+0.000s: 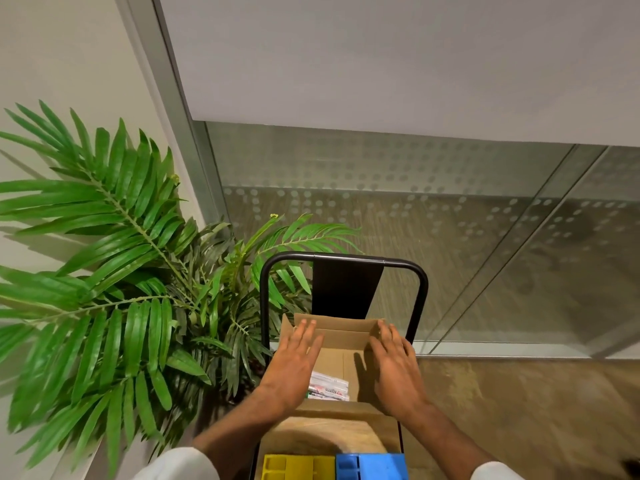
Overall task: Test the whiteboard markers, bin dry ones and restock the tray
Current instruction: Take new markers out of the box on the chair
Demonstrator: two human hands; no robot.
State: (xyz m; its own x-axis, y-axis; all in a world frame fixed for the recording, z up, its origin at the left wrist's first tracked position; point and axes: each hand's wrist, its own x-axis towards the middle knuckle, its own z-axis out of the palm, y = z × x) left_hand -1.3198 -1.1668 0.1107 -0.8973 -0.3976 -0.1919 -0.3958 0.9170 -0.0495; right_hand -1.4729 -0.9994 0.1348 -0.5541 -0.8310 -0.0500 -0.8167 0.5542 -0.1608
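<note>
palm plant (121, 271) left of cardboard box (341, 336). black cart frame (343, 259) behind box. box open-topped. left hand (294, 358) flat on box's left flap, right hand (394, 365) flat on its right wall; fingers straight, nothing held. marker packs (329, 388) on box floor, near-left corner, long axis across box; left hand nearer, reach likely down and inward.

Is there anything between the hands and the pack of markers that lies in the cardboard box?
Nothing visible stands in the way. The cardboard box is open at the top, the left hand and the right hand rest flat on its side flaps, and the pack of markers lies uncovered on the box floor between them.
</note>
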